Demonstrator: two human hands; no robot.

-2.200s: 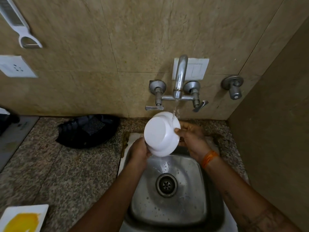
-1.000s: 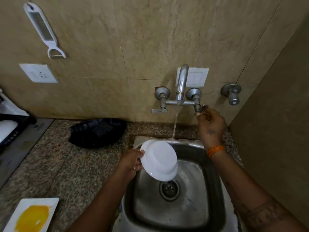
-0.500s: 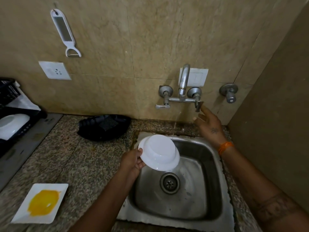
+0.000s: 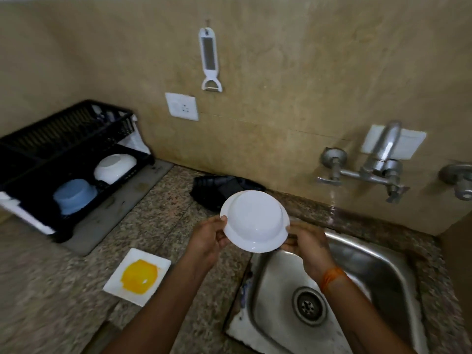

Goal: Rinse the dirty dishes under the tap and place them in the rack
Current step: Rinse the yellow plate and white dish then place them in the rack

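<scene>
- The left hand [image 4: 208, 237] pinches the left rim of a white bowl [image 4: 254, 221], thumb on top at the edge and fingers curled beneath.
- The right hand [image 4: 305, 242] grips the bowl's right rim in the same way, fingers tucked under; an orange band [image 4: 332, 275] circles that wrist.
- The white bowl is held upside down in the air between both hands, its flat base facing up, above the granite counter [image 4: 163, 208] at the sink's left edge.
- The steel sink [image 4: 378, 267] lies below and to the right of the bowl, its round drain [image 4: 309, 305] in view beside the right forearm.
- The tap [image 4: 381, 149] is fixed to the wall above the sink, well apart from the bowl, with a separate valve [image 4: 458, 181] further right.
- A black tray-like object [image 4: 217, 187] lies on the counter just behind the bowl, against the wall.
- A white square plate [image 4: 138, 275] smeared with yellow sits on the counter below and left of the left hand.
- The black dish rack [image 4: 63, 139] stands at the far left on a grey mat [image 4: 122, 203], holding an upturned white bowl in the rack [image 4: 115, 168] and an upturned blue bowl [image 4: 74, 195] side by side on its lower level.
- On the wall hang a white peeler [image 4: 210, 60] and, below it, a white socket [image 4: 181, 106].
</scene>
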